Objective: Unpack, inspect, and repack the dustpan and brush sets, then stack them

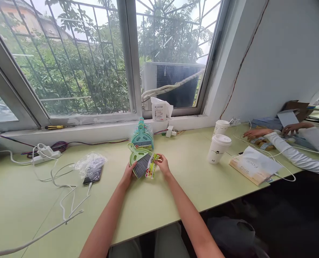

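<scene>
My left hand (128, 173) grips the lower left edge of a green dustpan and brush set (138, 154), whose grey bristles (142, 166) face me. The set is tilted, its handle pointing up and to the left. Between the fingers of my right hand (162, 165) is a colourful printed label (151, 166), yellow-green with red at the bottom, beside the bristles. Just behind stands a stack of similar teal dustpan sets (141, 136) against the wall under the window.
Left lie a crumpled clear plastic bag (91, 163), a phone (94, 175), white cables and a power strip (46, 156). Right stand two lidded paper cups (218, 148) and a tissue pack (252, 166). Another person's hands (256, 133) work at the far right. A tissue packet (159, 110) sits on the sill.
</scene>
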The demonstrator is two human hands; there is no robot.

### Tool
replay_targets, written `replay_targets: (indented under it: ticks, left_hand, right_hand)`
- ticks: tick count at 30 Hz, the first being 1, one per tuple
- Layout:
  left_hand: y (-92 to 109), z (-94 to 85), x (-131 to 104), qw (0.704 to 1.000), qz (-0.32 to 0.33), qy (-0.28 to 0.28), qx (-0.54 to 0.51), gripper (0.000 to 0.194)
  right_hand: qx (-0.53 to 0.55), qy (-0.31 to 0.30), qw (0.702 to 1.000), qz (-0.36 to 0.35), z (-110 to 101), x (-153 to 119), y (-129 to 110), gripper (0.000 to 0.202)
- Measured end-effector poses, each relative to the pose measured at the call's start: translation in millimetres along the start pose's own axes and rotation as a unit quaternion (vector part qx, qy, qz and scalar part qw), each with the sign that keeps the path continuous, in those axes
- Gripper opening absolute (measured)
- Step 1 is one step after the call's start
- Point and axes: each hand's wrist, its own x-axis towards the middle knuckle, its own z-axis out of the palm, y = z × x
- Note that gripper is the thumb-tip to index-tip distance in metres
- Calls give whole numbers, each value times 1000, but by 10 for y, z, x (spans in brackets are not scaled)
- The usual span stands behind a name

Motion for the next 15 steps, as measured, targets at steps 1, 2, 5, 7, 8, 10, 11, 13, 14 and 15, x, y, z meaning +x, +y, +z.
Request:
replay_targets:
  ticks: [1, 2, 5, 7, 8, 10, 11, 13, 14, 15]
  left_hand:
    - [3, 24, -4, 1000, -6, 10, -8, 66]
    - [9, 45, -7, 999, -12, 23, -21, 66]
    - [39, 83, -15, 999, -15, 23, -44, 67]
    - [54, 94, -17, 999, -13, 15, -49, 65]
    - [57, 97, -17, 999, -10, 14, -51, 65]
    - [52, 106, -18, 998, -4, 15, -55, 65]
    - [47, 112, -21, 998, -4, 13, -58, 65]
    - [41, 129, -33, 998, -11, 1, -60, 67]
    - [42, 138, -43, 998, -16, -5, -58, 67]
    - [44, 146, -54, 998, -20, -10, -53, 67]
  right_hand:
    - [23, -12, 1000, 10, -9, -2, -20, 49]
    - [49, -29, 998, 21, -20, -1, -41, 49]
    - [127, -70, 988, 52, -54, 8, -90, 48]
    - [151, -69, 984, 63, -62, 14, -89, 47]
    - [148, -62, 985, 68, -58, 16, -74, 45]
    - [109, -29, 991, 72, -36, 14, -20, 42]
    - [79, -2, 994, 71, -18, 11, 15, 40]
    - [11, 48, 997, 60, 20, 0, 84, 37]
    - [-21, 62, 997, 51, 38, -8, 112, 35]
    - [-52, 66, 996, 41, 53, -17, 135, 33]
